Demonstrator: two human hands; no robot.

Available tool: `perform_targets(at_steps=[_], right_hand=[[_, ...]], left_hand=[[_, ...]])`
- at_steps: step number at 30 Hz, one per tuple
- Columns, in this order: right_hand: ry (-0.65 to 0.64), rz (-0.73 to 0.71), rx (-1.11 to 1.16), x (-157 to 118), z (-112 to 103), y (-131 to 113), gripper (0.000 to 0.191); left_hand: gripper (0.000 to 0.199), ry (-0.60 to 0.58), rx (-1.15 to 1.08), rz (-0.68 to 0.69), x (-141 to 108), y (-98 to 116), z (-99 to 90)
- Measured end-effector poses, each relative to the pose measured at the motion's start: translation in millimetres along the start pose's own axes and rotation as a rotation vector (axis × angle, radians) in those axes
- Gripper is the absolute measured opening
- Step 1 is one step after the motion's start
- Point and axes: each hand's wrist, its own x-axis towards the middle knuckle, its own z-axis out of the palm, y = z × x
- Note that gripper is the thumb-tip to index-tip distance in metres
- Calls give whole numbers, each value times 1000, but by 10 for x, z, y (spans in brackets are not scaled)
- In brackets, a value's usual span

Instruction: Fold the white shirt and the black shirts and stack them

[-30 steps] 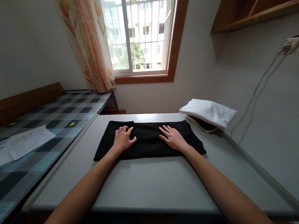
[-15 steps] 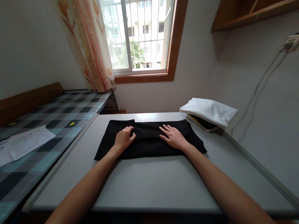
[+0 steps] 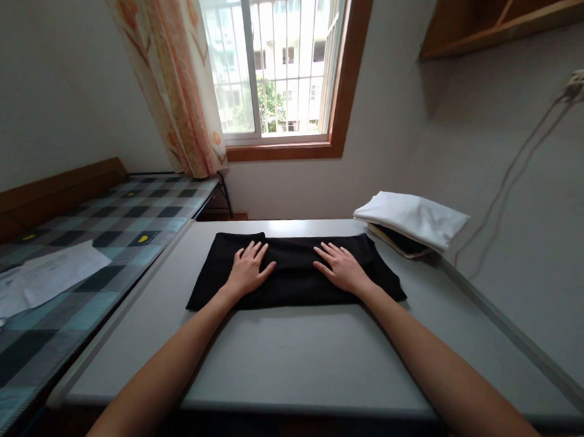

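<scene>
We see the black cloth (image 3: pixel 296 285), probably a garment, lying in the middle of the surface (image 3: pixel 300 356), already folded into a long, low band. We judge the folding well along: the front edge runs fairly straight, while the slanting ends and the step at the far left edge look less tidy. Our left hand (image 3: pixel 249 268) and right hand (image 3: pixel 342 268) are apart, palms down on the cloth with fingers spread, gripping nothing.

At the surface's far right corner, a white cloth (image 3: pixel 413 217) lies over something dark. To our left, papers (image 3: pixel 58 275) lie on a checked bed (image 3: pixel 173 209). Ahead, a flowered curtain (image 3: pixel 185 86) hangs beside a barred window (image 3: pixel 287 67); a wooden shelf (image 3: pixel 513 37) is at upper right.
</scene>
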Motion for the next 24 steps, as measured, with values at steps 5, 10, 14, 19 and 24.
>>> perform_targets(at_steps=[5, 10, 14, 19, 24], right_hand=[[-44, 8, -12, 4, 29, 1, 70], [-58, 10, 21, 3, 11, 18, 68], [1, 69, 35, -13, -83, 139, 55], [47, 353, -32, -69, -198, 436, 41], [15, 661, -23, -112, -288, 615, 37]], left_hand=[[55, -107, 41, -1, -31, 22, 66], [41, 6, 96, -90, -52, 96, -92], [25, -61, 45, -213, -60, 140, -175], [27, -111, -6, -279, -37, 118, -169], [18, -91, -117, -250, -2, 19, -165]])
